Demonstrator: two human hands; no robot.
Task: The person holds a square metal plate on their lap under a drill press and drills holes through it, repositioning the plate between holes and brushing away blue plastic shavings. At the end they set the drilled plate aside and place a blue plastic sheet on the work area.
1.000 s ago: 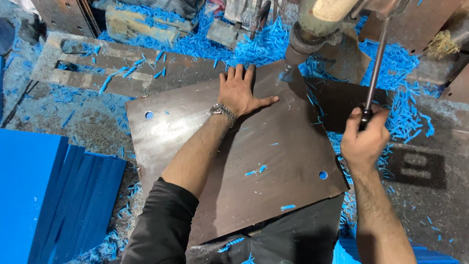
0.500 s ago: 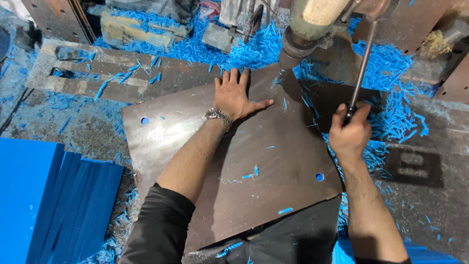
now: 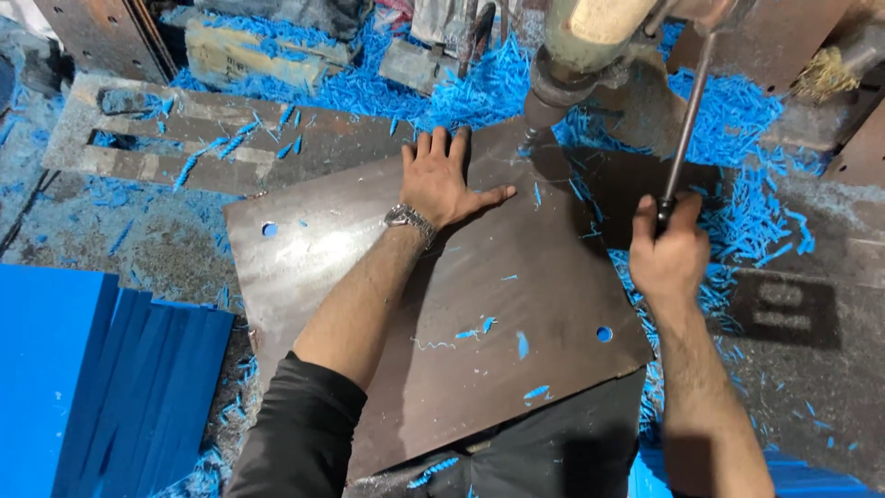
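Brown metal plate [image 3: 442,314] lies flat on the drill-press table, centre of view, tilted so one corner points far under the drill head [image 3: 590,46]. Left hand [image 3: 447,180] is spread open, palm flat, pressing the plate's far part just left of the drill bit [image 3: 530,138]; fingers point far, thumb sticks out right toward the bit w/o touching it. Wristwatch [image 3: 408,219] on that wrist, dark sleeve pushed up nearer the elbow. Right hand [image 3: 668,254] is clenched round the lower end of the feed lever [image 3: 684,129], a thin dark rod running up & far to the drill head; this hand sits off the plate's right edge, over the blue shavings [image 3: 737,120]. Plate has round holes: one near its left corner [image 3: 269,228], one near its right corner [image 3: 604,333]. Bit tip is at or just above the far corner; can't tell if it touches. A few blue chips lie on the plate's near half. Blue shavings are heaped thick on the far & right side of the table. Stack of blue sheets [image 3: 101,387] near left, well apart from the plate. Slotted metal frame [image 3: 166,138] lies far left, beyond the plate.
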